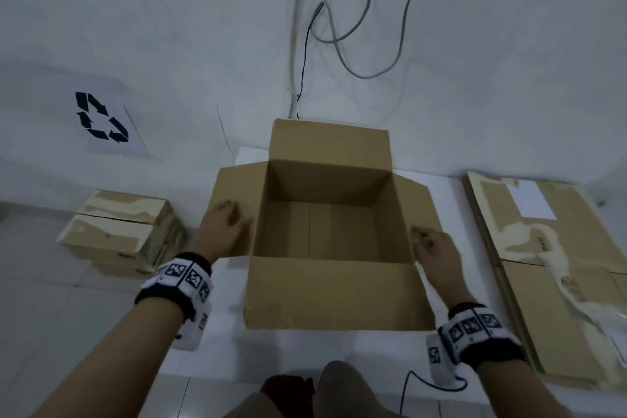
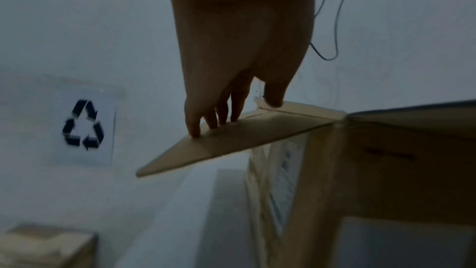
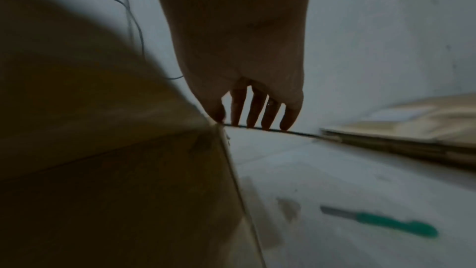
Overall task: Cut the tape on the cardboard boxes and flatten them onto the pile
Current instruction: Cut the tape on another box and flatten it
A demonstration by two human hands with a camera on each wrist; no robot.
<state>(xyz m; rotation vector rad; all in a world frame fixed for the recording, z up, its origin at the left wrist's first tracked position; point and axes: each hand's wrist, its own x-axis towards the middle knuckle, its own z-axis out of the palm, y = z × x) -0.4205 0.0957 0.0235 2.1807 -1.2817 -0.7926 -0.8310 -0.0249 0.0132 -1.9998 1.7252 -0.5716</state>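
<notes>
Four flaps splayed, the open box point(image 1: 330, 231) at frame centre holds nothing; left hand point(image 1: 224, 226) and right hand point(image 1: 436, 249) press flat-fingered on its side flaps.

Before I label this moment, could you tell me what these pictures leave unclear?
- Open box: tape on its underside, hidden by the box itself, every view.
- Green-handled knife: blade blurred in right wrist view; absent from head view.
- Flattened pile: cut by head view's right edge.
- Printing on box wall: blurred, left wrist view.

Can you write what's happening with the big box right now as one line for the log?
open box upright, empty | left hand presses left flap | right hand on right flap | knife lying unused | flattened pile right
</notes>
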